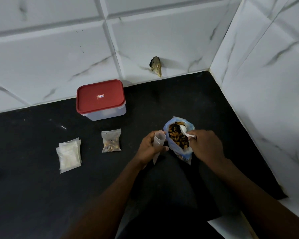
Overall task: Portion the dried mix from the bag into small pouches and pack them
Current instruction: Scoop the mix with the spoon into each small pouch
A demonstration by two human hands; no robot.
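A blue-tinted plastic bag (186, 153) of brown dried mix stands open on the black counter, right of centre. My right hand (205, 145) grips the handle of a white plastic spoon (183, 129) whose bowl sits over the mix inside the bag. Just left of the bag, my left hand (150, 147) holds a small clear pouch (158, 144) upright with its mouth open. One filled pouch (110, 141) lies flat further left. A stack of flat, unfilled pouches (69, 155) lies at the far left.
A clear box with a red lid (100, 98) stands shut at the back against the tiled wall. White marble-look tiles close the back and right sides. A hole in the wall (156, 66) shows above the counter (33, 187).
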